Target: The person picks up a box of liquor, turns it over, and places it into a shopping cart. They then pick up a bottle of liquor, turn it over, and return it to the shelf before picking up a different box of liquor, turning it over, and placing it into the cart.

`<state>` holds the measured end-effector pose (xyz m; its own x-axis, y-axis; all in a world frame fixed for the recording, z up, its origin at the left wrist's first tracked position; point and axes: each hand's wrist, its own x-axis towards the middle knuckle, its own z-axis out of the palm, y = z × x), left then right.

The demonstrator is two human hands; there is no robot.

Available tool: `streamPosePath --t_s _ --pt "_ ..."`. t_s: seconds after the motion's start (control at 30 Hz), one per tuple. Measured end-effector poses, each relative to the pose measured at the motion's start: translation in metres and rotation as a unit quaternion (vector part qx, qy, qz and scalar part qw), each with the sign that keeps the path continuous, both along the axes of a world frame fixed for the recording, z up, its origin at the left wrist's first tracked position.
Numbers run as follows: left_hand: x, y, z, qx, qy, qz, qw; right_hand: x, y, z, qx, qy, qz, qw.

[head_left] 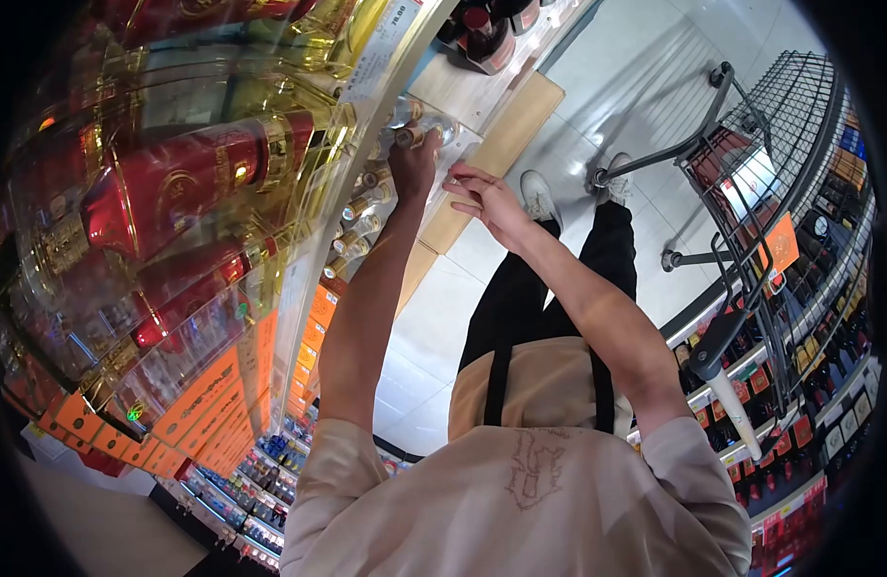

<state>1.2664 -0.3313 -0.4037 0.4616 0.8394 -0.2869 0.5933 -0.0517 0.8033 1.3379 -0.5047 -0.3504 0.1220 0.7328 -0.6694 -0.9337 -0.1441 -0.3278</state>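
Note:
My left hand (414, 166) reaches into a low shelf on the left and is closed around the capped neck of a clear glass bottle (441, 126). More clear bottles with pale gold caps (368, 198) stand in a row beside my left forearm. Just right of it, my right hand (488, 200) is held in the air near the shelf's front edge. Its fingers are stretched out and slightly apart, with nothing visible in them. The left hand's fingertips are partly hidden.
Red boxed bottles in clear packaging (188, 183) fill the upper shelf at left, above a price tag (390, 29). Dark bottles (487, 43) stand farther along the low shelf. A wire shopping cart (794, 106) is on the tiled floor (424, 337) at right, with another stocked shelf behind.

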Motion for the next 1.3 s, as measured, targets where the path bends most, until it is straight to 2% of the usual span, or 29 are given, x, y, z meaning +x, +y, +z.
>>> streamPosePath --t_s 0.23,0.6,0.8,0.87,1.0,1.07,1.3 --pt "0.002 0.0 0.003 0.015 0.01 -0.01 1.0 0.002 -0.002 0.014 0.051 0.007 -0.007 0.999" --pt "-0.002 0.004 -0.002 0.025 -0.009 0.01 1.0 0.0 -0.008 0.019 0.069 0.001 0.002 0.998" --pt "0.0 0.001 0.002 -0.013 -0.043 0.037 0.998 0.002 -0.011 0.025 0.077 0.005 -0.005 0.997" --pt "0.0 -0.001 0.005 -0.062 -0.054 0.075 0.994 0.003 -0.01 0.027 0.08 0.007 -0.007 0.997" --pt "0.002 -0.001 0.016 -0.111 -0.023 0.064 0.991 0.003 -0.01 0.026 0.084 0.011 -0.01 0.996" --pt "0.004 -0.004 0.017 -0.146 -0.045 0.113 0.982 0.003 -0.01 0.024 0.085 0.012 -0.014 0.996" --pt "-0.001 -0.005 0.015 -0.158 -0.074 0.103 0.979 0.005 -0.013 0.025 0.073 0.013 -0.021 0.997"
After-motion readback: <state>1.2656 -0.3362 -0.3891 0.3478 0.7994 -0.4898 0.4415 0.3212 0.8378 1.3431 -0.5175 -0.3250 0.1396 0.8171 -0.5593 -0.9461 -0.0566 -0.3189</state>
